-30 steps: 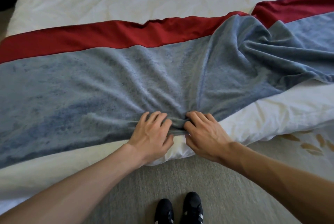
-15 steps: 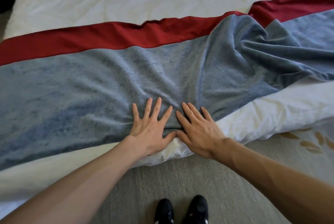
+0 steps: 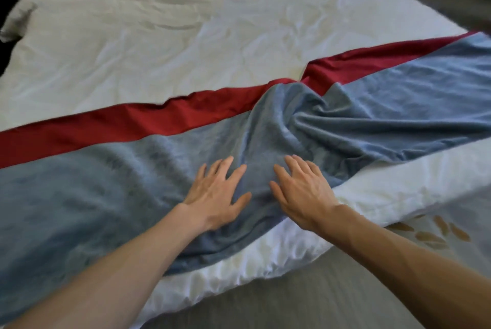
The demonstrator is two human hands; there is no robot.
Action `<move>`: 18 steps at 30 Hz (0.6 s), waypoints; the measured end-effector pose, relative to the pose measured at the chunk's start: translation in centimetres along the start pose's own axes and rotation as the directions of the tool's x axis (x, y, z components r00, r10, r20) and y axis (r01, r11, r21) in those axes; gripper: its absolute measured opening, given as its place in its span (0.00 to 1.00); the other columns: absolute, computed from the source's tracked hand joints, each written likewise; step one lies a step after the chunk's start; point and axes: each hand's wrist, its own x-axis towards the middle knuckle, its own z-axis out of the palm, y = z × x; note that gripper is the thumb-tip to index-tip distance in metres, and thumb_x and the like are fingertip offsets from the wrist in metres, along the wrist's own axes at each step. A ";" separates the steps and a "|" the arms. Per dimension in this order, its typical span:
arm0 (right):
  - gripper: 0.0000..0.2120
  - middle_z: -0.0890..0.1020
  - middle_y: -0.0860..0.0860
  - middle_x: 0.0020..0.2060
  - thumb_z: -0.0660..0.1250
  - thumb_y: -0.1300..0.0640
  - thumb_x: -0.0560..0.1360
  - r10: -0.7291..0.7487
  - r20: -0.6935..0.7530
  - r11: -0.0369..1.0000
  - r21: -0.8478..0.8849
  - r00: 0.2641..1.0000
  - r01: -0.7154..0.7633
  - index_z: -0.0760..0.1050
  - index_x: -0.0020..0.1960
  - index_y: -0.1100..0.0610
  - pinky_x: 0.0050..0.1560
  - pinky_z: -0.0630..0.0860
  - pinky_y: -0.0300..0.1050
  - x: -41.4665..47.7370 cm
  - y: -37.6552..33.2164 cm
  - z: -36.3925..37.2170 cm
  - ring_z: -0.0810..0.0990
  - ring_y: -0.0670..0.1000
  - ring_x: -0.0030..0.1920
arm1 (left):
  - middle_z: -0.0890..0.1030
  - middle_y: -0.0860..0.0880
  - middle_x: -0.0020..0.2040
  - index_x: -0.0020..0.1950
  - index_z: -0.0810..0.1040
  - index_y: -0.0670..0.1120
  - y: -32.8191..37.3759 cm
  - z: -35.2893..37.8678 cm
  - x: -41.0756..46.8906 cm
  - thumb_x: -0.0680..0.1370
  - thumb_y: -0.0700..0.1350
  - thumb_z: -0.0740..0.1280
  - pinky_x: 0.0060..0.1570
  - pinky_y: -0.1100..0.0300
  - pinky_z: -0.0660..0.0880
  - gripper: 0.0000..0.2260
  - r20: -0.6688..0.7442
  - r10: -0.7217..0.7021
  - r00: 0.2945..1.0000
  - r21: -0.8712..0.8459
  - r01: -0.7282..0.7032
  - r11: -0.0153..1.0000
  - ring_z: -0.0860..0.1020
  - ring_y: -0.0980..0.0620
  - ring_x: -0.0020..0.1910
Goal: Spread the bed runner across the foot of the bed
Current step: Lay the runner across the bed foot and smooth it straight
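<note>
The bed runner (image 3: 79, 196) crosses the bed (image 3: 186, 36), but its lumpy middle needs smoothing by the left hand (image 3: 215, 196) and right hand (image 3: 303, 196), both flat with fingers spread.

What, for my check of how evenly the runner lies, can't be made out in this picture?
- Both ends of the bed runner: cut off by the left and right edges of the head view.
- Fabric beneath the left hand and right hand: covered by the flat palms.
- Runner's near edge at lower left: hidden by the left forearm.
- Underside of the bunched folds: hidden by the fabric itself.
</note>
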 end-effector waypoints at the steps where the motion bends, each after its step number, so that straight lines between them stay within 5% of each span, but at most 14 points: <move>1: 0.22 0.70 0.60 0.64 0.46 0.45 0.80 0.005 0.000 1.000 -0.011 1.000 -0.005 0.70 0.61 0.57 0.65 0.64 0.54 0.0 1.2 -0.5 0.67 0.60 0.66 | 0.52 0.43 0.77 0.77 0.53 0.51 0.4 -0.4 1.1 0.78 0.63 0.52 0.71 0.44 0.53 0.30 -0.004 -0.002 1.000 0.009 0.002 1.000 0.54 0.46 0.75; 12: 0.19 0.70 0.56 0.64 0.49 0.47 0.80 0.090 0.000 0.992 -0.083 0.996 -0.090 0.67 0.64 0.55 0.66 0.62 0.51 5.1 12.5 -2.5 0.66 0.58 0.66 | 0.51 0.43 0.78 0.77 0.49 0.53 5.2 -2.5 13.3 0.78 0.62 0.50 0.73 0.45 0.51 0.30 -0.035 0.089 0.995 -0.032 -0.090 0.995 0.51 0.46 0.76; 18: 0.16 0.74 0.51 0.59 0.53 0.52 0.79 0.026 0.030 0.995 -0.100 0.999 -0.023 0.66 0.64 0.55 0.62 0.66 0.50 13.7 18.0 -2.4 0.70 0.55 0.62 | 0.54 0.43 0.77 0.77 0.48 0.51 2.6 -2.4 21.3 0.78 0.61 0.48 0.72 0.45 0.53 0.30 -0.067 -0.044 0.997 -0.109 0.036 0.993 0.53 0.45 0.75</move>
